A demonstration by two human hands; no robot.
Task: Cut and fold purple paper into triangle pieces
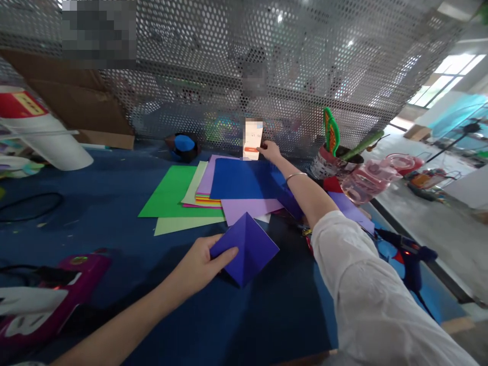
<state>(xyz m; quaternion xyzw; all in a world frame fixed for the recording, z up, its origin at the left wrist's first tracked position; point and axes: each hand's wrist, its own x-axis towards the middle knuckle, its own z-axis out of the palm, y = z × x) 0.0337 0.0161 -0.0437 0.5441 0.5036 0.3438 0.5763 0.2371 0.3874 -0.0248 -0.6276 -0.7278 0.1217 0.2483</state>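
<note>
My left hand [211,259] grips a folded sheet of blue-purple paper [251,246] by its left corner, thumb on top. The folded paper is diamond-shaped, with a crease down its middle, and is held above the dark blue tabletop. At the back, my right hand [270,151] reaches out to a lit phone [253,137] standing upright. A fingertip is at the orange button on the screen, and that hand holds nothing. Between the hands lies a stack of coloured paper, with a dark blue sheet [244,178] on top and a green sheet [171,190] at the left.
A perforated metal panel [183,51] rises behind the table. On the left are a white paper cup [61,137] and a magenta device [72,284]. To the right stand a pot [324,160] with green-handled scissors, a pink clear jug [369,180] and a glue gun [414,259].
</note>
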